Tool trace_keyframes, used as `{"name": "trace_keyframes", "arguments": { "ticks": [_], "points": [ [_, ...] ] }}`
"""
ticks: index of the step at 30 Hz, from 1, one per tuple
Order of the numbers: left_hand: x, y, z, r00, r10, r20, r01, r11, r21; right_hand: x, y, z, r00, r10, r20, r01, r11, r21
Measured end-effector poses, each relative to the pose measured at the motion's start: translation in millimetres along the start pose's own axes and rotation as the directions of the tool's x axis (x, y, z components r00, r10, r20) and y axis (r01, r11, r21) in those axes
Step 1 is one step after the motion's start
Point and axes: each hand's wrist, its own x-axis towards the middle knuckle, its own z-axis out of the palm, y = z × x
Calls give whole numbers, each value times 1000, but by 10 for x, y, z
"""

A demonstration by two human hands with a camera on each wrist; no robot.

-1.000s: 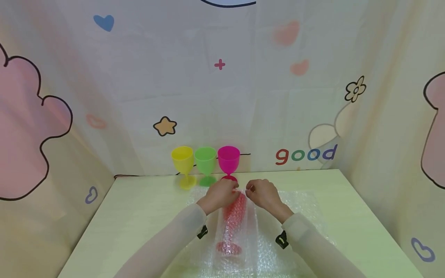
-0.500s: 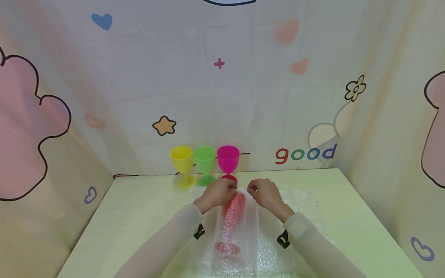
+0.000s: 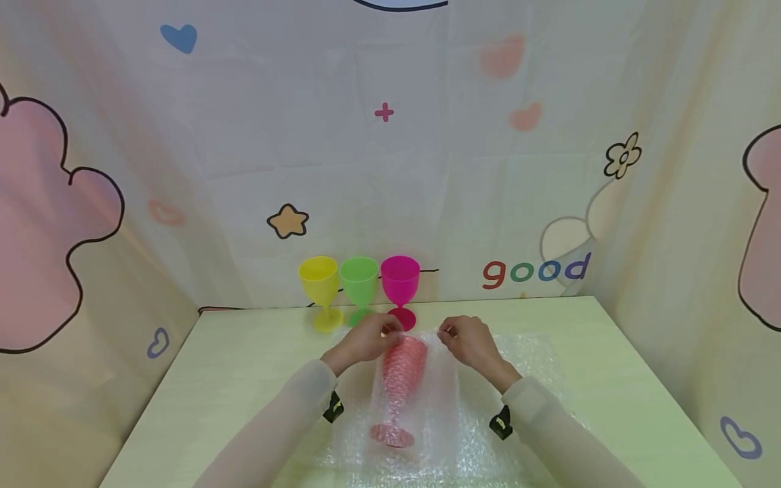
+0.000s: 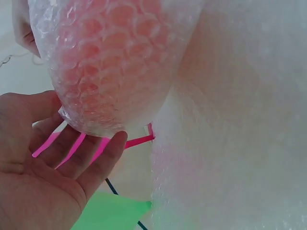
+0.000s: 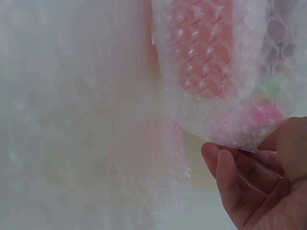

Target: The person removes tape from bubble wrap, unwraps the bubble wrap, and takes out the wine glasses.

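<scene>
A red-pink goblet (image 3: 403, 369) lies under clear bubble wrap (image 3: 441, 400), its bowl toward the back and its round foot toward the front. My left hand (image 3: 369, 337) is at the wrap's far edge, beside the goblet's rim. In the left wrist view, the thumb and fingers of that hand (image 4: 53, 153) pinch the edge, and the bubbled pink bowl fills the area above. To the right, my right hand (image 3: 470, 341) pinches the same far edge. The right wrist view shows the wrap's corner between thumb and fingertips of this hand (image 5: 259, 177).
Yellow (image 3: 320, 281), green (image 3: 360, 281) and magenta goblets (image 3: 400, 278) stand upright in a row at the table's back edge, just beyond my left hand. More bubble wrap (image 3: 531, 366) spreads flat to the right on the pale table (image 3: 244, 366). A printed curtain (image 3: 476, 183) hangs behind.
My left hand has moved left and my right hand slightly right, so the gap between them is wider. The wrapped goblet has shifted a little left, and the magenta goblet's foot is now uncovered.
</scene>
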Motion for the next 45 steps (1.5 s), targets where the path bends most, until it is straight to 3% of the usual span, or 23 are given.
{"name": "trace_keyframes", "arguments": {
  "ticks": [4, 8, 13, 16, 18, 35, 45],
  "points": [
    [-8, 50, -22, 999, -41, 0, 41, 998, 52, 2, -75, -8, 1000, -9, -18, 9, 1000, -9],
    [6, 218, -8, 999, -37, -29, 42, 982, 184, 14, -130, -20, 1000, -5, -29, 4, 1000, -13],
    [28, 426, 87, 999, 31, -43, -11, 911, 412, 32, -178, -15, 999, 1, -39, -2, 1000, -12],
    [30, 475, 153, 999, 13, -52, 14, 875, 484, 41, -192, 6, 999, 3, -34, -3, 1000, -16],
    [34, 481, 187, 998, -7, -65, 39, 867, 497, 43, -190, 23, 1000, 2, -29, -2, 1000, -20],
    [32, 462, 212, 995, 22, -102, 26, 895, 445, 22, -149, 4, 998, -58, -5, 58, 997, -59],
    [-64, 360, 164, 985, 56, -162, -6, 957, 290, 5, -51, 1, 996, -79, -39, 78, 996, -39]
  ]
}}
